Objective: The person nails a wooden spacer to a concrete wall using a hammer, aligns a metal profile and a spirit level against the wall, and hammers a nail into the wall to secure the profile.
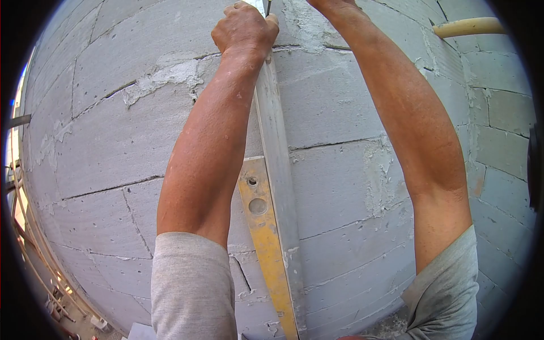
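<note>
Above the yellow level (264,243), left hand (245,27) curled firmly around the long bar (276,136)
Right hand (333,3), above right of the level, mostly cropped; cannot tell its grip

Block wall (340,187): light grey, irregular joints, several open as dark gaps; rough mortar smears across upper courses, small pits in the faces. Adjoining wall (504,148) at right: grey blocks, meets the first at a corner. Pale yellow pipe (470,26), upper right, roughly horizontal. Dark object (534,170) at right edge, partly cut off; identity unclear. Left edge: short dark bar (20,120), roughly horizontal; below it, long thin poles (35,232), slanting. Lower left: ground (85,327) with scattered debris, small items indistinct.
</note>
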`<state>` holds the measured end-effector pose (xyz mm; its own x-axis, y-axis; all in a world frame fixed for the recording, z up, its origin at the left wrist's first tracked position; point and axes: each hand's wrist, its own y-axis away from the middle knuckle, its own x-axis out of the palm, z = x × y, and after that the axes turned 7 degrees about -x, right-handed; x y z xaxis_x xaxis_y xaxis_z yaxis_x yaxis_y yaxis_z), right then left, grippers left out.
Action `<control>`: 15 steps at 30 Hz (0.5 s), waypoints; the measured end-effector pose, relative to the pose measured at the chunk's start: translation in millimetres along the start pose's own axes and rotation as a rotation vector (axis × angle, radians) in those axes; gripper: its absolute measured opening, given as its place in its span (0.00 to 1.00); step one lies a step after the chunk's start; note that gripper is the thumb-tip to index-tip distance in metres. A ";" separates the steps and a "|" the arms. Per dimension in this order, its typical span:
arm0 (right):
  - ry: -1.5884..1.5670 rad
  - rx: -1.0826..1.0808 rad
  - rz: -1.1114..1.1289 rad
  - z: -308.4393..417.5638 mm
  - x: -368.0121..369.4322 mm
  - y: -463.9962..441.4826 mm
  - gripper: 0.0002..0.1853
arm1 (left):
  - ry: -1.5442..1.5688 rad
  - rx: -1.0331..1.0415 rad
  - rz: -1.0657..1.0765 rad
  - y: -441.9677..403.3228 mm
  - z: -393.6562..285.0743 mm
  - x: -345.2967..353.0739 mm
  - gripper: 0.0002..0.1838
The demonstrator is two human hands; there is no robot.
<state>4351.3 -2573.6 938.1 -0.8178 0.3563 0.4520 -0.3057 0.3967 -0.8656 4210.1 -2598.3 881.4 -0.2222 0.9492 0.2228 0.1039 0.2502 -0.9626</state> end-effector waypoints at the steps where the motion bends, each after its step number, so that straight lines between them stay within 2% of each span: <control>1: 0.018 -0.026 0.000 -4.2 -1.6 1.8 0.32 | -0.002 -0.008 0.010 0.0 0.1 0.3 0.29; 11: -0.009 -0.174 -0.017 -10.7 -24.6 32.5 0.23 | -0.017 -0.029 0.028 5.8 -1.5 -1.4 0.30; 15: -0.088 -0.182 0.003 -5.9 -36.4 57.2 0.21 | 0.008 -0.132 0.117 11.6 -11.6 -18.5 0.30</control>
<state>4366.4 -2558.9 873.4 -0.8606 0.2854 0.4217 -0.2164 0.5448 -0.8102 4226.7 -2610.8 867.9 -0.1939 0.9746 0.1123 0.2552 0.1607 -0.9534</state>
